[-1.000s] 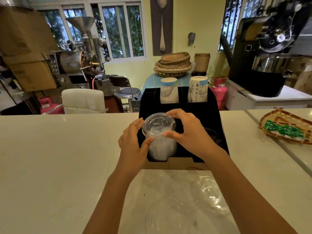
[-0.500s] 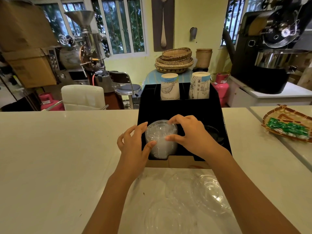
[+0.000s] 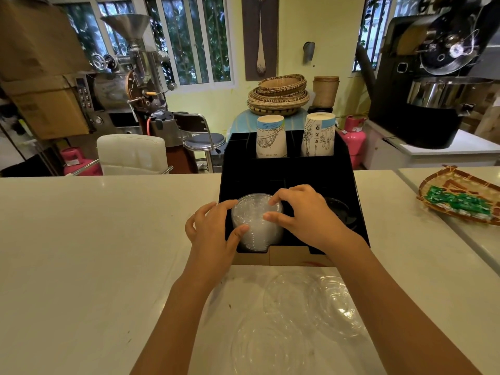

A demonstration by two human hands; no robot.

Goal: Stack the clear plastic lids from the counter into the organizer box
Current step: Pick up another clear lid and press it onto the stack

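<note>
In the front-left compartment of the organizer box [image 3: 349,169], the stack of clear lids [image 3: 255,221] now sits lower than a second ago, clamped between left hand [image 3: 209,228] and right hand [image 3: 305,215]. Loose lids [image 3: 335,304] remain on the worktop [image 3: 94,253].

Two bare forearms enter from bottom edge of frame, no sleeves visible anywhere up to the frame cut. Left hand [image 3: 213,228] bare: no glove, ring or bracelet seen. Right hand [image 3: 305,215] bare too: no glove, ring or watch at the wrist. Fingernails short, no polish as far as can be told. Forearms slim and smooth, no marks or tattoos visible. Upper arms, clothing, rest of the body out of frame.
</note>
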